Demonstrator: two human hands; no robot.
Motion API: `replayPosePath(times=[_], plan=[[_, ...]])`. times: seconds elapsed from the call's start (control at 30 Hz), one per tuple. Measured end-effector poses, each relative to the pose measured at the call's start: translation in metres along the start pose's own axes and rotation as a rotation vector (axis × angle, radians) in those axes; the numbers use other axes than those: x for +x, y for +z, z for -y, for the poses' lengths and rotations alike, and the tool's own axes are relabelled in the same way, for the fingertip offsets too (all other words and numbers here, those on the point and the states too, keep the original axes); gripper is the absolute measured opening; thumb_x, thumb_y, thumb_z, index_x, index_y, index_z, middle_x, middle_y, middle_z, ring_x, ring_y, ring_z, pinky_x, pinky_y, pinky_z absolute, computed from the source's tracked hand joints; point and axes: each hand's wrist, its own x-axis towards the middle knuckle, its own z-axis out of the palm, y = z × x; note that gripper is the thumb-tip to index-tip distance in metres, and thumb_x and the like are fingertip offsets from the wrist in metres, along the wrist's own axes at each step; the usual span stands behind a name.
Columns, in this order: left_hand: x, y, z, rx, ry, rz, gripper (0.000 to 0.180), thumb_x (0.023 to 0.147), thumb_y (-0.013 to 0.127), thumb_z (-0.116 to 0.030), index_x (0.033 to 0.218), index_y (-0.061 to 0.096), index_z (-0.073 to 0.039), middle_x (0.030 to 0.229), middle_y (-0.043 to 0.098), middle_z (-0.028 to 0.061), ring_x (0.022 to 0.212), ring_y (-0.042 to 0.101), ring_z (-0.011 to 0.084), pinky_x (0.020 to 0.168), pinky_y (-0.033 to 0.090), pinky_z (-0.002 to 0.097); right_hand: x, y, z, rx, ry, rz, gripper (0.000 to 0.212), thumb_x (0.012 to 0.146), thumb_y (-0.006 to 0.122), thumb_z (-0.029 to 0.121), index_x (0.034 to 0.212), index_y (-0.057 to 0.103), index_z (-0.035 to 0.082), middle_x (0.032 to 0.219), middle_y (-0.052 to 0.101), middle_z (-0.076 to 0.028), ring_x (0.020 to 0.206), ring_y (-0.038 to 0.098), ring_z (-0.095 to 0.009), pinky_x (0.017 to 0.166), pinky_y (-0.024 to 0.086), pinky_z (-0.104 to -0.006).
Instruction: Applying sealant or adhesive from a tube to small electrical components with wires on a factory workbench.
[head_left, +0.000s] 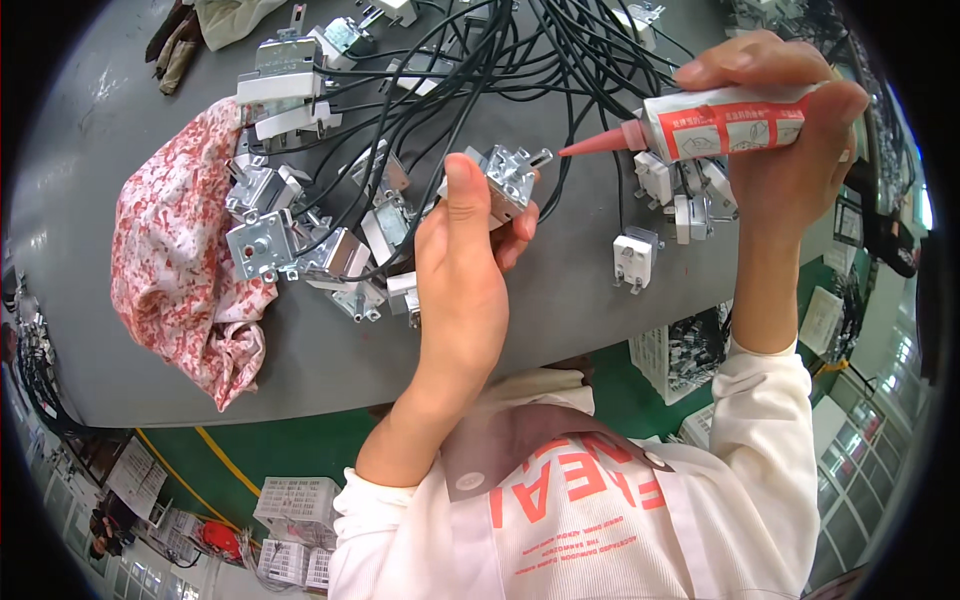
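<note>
Left hand [470,255] grips 1 metal switch unit [510,180] above the grey table [560,310]. Right hand [790,130] is closed around a white-and-red tube [725,122], its nozzle tip just beside the unit's shaft.

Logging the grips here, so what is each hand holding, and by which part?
The left hand pinches a small metal switch part by its sides. The right hand grips a white and red tube around its body.
</note>
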Motion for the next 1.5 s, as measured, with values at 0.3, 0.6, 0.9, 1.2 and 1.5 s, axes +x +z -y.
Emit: replayPosePath(times=[0.3,0.6,0.9,1.2,1.5], plan=[[0.001,-0.003,0.002,-0.071,-0.013,0.039,0.060,0.092,0.029,-0.058,0.076,0.051,-0.004,0.072,0.051,0.0025,0.067,0.044,0.0095,0.063,0.038,0.0216,-0.001,0.005,-0.006,0.015,0.030,-0.007,0.060,0.093,0.027,0.053,0.088,0.060,0.004,0.077,0.062,-0.016,0.075,0.061,-0.025,0.071,0.049,-0.0349],[0.001,-0.002,0.001,-0.105,-0.039,0.026,0.059,0.091,0.032,-0.057,0.077,0.051,-0.003,0.074,0.051,0.0038,0.069,0.046,0.0108,0.068,0.041,0.0231,0.000,0.009,-0.004,-0.012,0.026,0.005,0.058,0.094,0.026,0.051,0.087,0.059,0.004,0.078,0.062,-0.016,0.075,0.061,-0.024,0.070,0.050,-0.0336],[0.001,-0.002,0.001,-0.091,-0.031,0.058,0.060,0.091,0.032,-0.058,0.076,0.051,-0.004,0.074,0.050,0.0034,0.069,0.045,0.0104,0.067,0.040,0.0229,0.007,0.007,0.004,-0.095,0.053,0.020,0.056,0.096,0.025,0.046,0.083,0.059,0.002,0.076,0.062,-0.016,0.074,0.063,-0.024,0.068,0.051,-0.0316],[0.001,-0.001,0.001,-0.131,-0.043,0.040,0.058,0.090,0.035,-0.058,0.075,0.049,-0.004,0.073,0.049,0.0033,0.069,0.044,0.0106,0.069,0.039,0.0234,0.010,0.012,0.006,-0.161,0.058,0.020,0.056,0.096,0.026,0.044,0.080,0.058,0.002,0.073,0.062,-0.015,0.070,0.064,-0.025,0.067,0.051,-0.0309],[0.001,-0.001,0.000,-0.141,-0.041,0.043,0.057,0.090,0.035,-0.057,0.075,0.049,-0.004,0.073,0.048,0.0032,0.070,0.044,0.0105,0.070,0.039,0.0237,0.011,0.014,0.011,-0.226,0.067,0.011,0.055,0.096,0.028,0.044,0.080,0.059,0.002,0.074,0.062,-0.014,0.071,0.065,-0.024,0.066,0.053,-0.0316]])
